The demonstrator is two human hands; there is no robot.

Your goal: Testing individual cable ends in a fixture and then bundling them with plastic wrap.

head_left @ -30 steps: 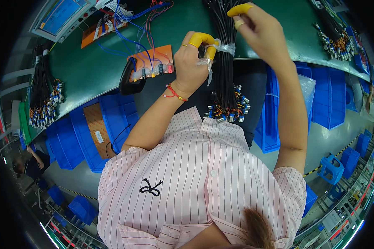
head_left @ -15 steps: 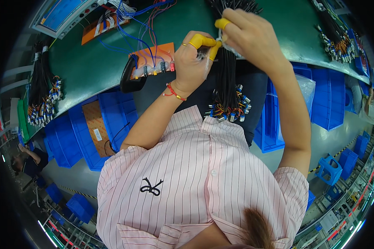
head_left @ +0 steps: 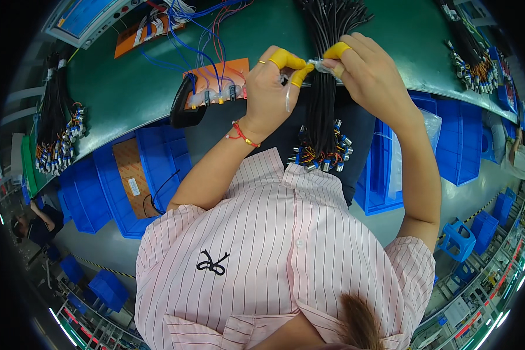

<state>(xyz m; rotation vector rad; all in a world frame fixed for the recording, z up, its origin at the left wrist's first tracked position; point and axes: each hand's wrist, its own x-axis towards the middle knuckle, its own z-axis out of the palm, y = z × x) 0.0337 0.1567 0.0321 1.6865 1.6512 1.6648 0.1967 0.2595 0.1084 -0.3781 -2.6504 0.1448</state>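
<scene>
A thick bundle of black cables [head_left: 321, 108] hangs over the front edge of the green table, its silver-and-blue connector ends [head_left: 325, 156] with orange wires close to my shirt. A translucent plastic strip [head_left: 317, 66] crosses the bundle. My left hand [head_left: 267, 90], wearing yellow finger cots, is closed in a pinch on the strip at the bundle's left side; a loose tail of it dangles below the fingers. From the right, my right hand [head_left: 372, 76] pinches the strip against the cables, with yellow cots on its fingers too. Whether the strip is knotted is hidden.
An orange board [head_left: 219, 81] with wired sockets lies left of the bundle on the green table [head_left: 274, 29], beside a screened instrument [head_left: 90, 20]. More cable bundles hang at left [head_left: 55, 125] and right [head_left: 475, 58]. Blue bins [head_left: 458, 140] stand below the table edge.
My right hand has come down from above the bundle to its right side, still pinching the plastic strip. More of the cables' far ends now shows. My left hand has hardly moved.
</scene>
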